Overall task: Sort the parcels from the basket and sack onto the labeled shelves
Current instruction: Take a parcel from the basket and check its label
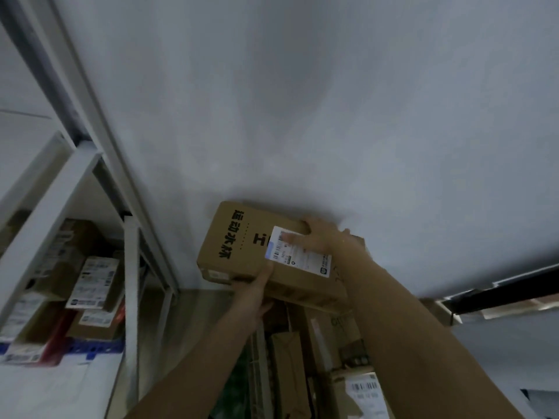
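A person holds a brown cardboard box [257,252] up in both hands against a plain grey wall [302,116], just below the middle of the view. The box is tilted, its long side running from about 10 o'clock to 4 o'clock, with black printed characters on top and a white shipping label [302,255] toward its right end. The left hand [254,288] comes up from 6 o'clock and grips the near lower edge, the thumb over the top face and the fingers curled underneath, out of sight. The right hand [317,237] lies on the far right end at about 2 o'clock from the box's middle, palm down; its fingers [290,238] are fairly straight and spread, one resting across the label, the others bending over the far edge. A white metal shelf [130,267] stands at 9 o'clock, already stacked with labelled parcels [93,282], and more cartons [320,343] sit low at 6 o'clock beneath the arms. The step seems to be reading the label before shelving. To do it well, the right hand's finger should probably slide off the label so the code can be read, while the left hand keeps supporting the weight from below and the box stays level.
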The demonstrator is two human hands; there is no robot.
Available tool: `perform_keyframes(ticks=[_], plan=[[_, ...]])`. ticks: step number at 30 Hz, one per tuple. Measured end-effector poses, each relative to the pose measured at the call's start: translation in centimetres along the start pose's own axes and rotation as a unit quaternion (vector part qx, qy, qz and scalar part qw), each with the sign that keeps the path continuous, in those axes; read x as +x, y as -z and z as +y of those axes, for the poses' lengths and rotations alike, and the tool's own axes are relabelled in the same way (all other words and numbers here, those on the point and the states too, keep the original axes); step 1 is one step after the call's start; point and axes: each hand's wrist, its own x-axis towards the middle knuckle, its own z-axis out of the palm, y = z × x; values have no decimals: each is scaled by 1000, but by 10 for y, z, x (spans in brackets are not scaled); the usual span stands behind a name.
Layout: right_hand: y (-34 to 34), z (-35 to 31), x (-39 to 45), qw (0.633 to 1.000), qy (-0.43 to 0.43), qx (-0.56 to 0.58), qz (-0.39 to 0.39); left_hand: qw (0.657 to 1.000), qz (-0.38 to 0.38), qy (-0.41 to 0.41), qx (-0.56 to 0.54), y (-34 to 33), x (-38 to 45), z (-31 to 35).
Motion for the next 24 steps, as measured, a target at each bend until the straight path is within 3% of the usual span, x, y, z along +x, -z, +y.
perform_keyframes(ticks=[3,10,18,24], plan=[[-5,-2,-12,998,-13,-38,43,999,7,12,-29,-9,2,-2],[-13,-2,-19,997,20,57,39,999,-20,0,-37,-14,-9,-1],[10,-14,-72,984,89,54,145,993,-67,-93,-12,-9,-39,8],[28,-11,-129,963,124,153,186,982,-74,-172,20,-15,-80,16]])
